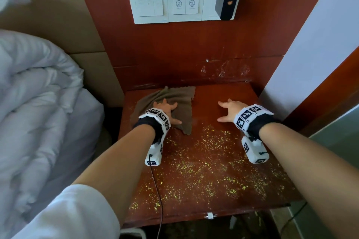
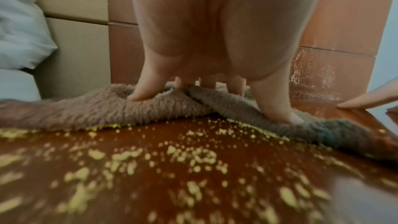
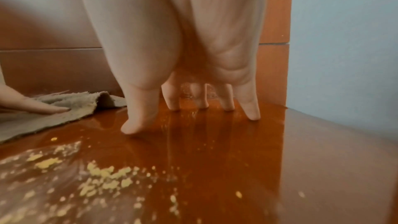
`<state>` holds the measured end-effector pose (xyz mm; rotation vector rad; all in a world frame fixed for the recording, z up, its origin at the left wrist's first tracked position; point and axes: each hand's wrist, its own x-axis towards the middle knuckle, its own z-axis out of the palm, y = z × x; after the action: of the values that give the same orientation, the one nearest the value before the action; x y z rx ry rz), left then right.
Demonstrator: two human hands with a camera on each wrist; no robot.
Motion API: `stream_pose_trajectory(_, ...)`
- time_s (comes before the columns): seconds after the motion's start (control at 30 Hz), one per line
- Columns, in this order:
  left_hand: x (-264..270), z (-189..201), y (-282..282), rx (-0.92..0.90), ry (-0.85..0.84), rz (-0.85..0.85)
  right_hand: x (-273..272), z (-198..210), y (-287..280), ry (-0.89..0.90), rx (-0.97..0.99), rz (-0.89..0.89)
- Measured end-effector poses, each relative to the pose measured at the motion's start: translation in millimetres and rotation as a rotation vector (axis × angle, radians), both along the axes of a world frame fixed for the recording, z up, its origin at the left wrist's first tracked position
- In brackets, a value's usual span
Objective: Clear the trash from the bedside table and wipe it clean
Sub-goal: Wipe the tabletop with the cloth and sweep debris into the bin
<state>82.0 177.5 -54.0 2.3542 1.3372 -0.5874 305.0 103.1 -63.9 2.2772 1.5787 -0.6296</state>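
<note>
Left hand (image 1: 167, 111) pressing cloth (image 1: 180, 99), right hand (image 1: 231, 109) on table (image 1: 223, 161)

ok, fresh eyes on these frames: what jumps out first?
Yellow crumbs scattered over the front half of the red-brown bedside table. At the back left, the left hand presses a brown cloth flat; the right hand rests fingertips on bare wood at the back right.

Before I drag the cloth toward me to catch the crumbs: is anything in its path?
Nothing visible. Only yellow crumbs lie between the brown cloth under the left hand and the table's front edge; the right hand sits aside.
</note>
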Motion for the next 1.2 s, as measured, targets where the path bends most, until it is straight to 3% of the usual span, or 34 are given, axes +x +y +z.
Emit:
stream_pose_trajectory(0.5, 6, -4, 58, 0.054, 0.000, 0.032, 7, -3, 19, -0.039, -0.016, 0.020)
stream_pose_trajectory(1.2, -29, 7, 6, 0.021, -0.001, 0.178, 5, 4, 16, -0.041, -0.015, 0.042)
